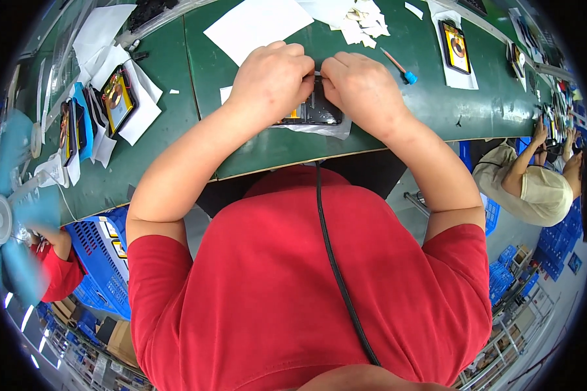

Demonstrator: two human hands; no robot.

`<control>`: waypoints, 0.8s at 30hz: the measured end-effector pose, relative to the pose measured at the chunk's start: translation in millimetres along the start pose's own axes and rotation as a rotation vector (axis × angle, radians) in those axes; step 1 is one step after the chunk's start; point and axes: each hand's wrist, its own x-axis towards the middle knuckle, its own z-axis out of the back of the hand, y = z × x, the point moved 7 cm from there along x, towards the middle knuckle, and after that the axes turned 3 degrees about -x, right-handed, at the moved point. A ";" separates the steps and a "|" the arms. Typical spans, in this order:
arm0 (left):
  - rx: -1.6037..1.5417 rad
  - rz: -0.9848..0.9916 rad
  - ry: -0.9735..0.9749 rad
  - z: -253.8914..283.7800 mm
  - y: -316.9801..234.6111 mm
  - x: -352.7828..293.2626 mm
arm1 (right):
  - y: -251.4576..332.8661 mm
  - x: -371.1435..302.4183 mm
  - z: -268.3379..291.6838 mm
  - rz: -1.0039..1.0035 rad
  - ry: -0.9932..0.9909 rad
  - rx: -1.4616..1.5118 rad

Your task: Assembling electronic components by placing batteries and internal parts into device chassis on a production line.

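Note:
A flat black electronic device (325, 112) with a yellow part lies on a white sheet (336, 130) near the table's front edge. My left hand (274, 79) is closed over its far left side, with fingers curled inward. Opposite it, my right hand (365, 91) is closed over the far right side, thumb and fingers pressed together. The two hands nearly meet at the device's far edge. Whatever the fingertips pinch there is hidden behind the knuckles.
A large white paper (257, 29) and peeled scraps (364, 23) lie beyond my hands. To the right are a blue-capped screwdriver (399, 68) and a yellow-screened device (455, 47). More devices (117, 98) stand at left near a blue fan (3, 218). A co-worker (528, 182) sits at right.

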 end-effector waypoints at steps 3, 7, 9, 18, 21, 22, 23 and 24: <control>-0.005 0.027 0.009 1.4 0.1 3.0 | -9.9 -1.5 -1.5 -0.072 -0.116 0.214; -0.002 0.039 0.036 0.8 -3.5 3.5 | -17.2 -9.4 -4.2 -0.159 -0.121 0.385; -0.003 0.047 0.046 -0.6 -3.5 4.2 | -19.4 -10.8 -4.3 -0.173 -0.132 0.399; 0.024 0.027 0.002 -1.3 -6.3 3.8 | -26.0 -10.5 -9.0 -0.259 -0.040 0.500; -0.023 0.038 0.011 -0.7 -3.2 4.3 | -26.9 -10.4 -10.8 -0.292 -0.027 0.543; -0.034 0.042 0.014 -1.0 -2.2 4.4 | -24.9 -9.5 -9.5 -0.273 -0.045 0.502; -0.044 0.046 0.018 -1.2 -1.3 4.5 | -22.7 -8.7 -8.3 -0.254 -0.063 0.461; -0.045 0.045 0.019 -1.0 -0.9 4.4 | -21.3 -8.4 -9.3 -0.255 -0.064 0.460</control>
